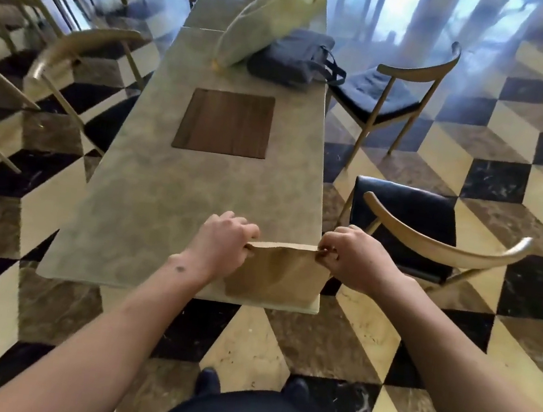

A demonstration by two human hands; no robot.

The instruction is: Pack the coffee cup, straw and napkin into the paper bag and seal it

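A brown paper bag (276, 275), standing at the near edge of the grey stone table (167, 199), is pinched at its top corners by the left hand (224, 237) and right hand (348, 255); sealing appears underway, a downward fold being needed next.

The stone table (143, 223) carries a paper bag (276, 275), wooden mat (224, 123), grey bag (291, 58) and, perhaps, a pillow (270, 22).

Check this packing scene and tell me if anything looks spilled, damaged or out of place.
Nothing looks spilled or damaged. One thing to note: the paper bag stands right at the table's near corner, left hand and right hand pinching its top edge closed.
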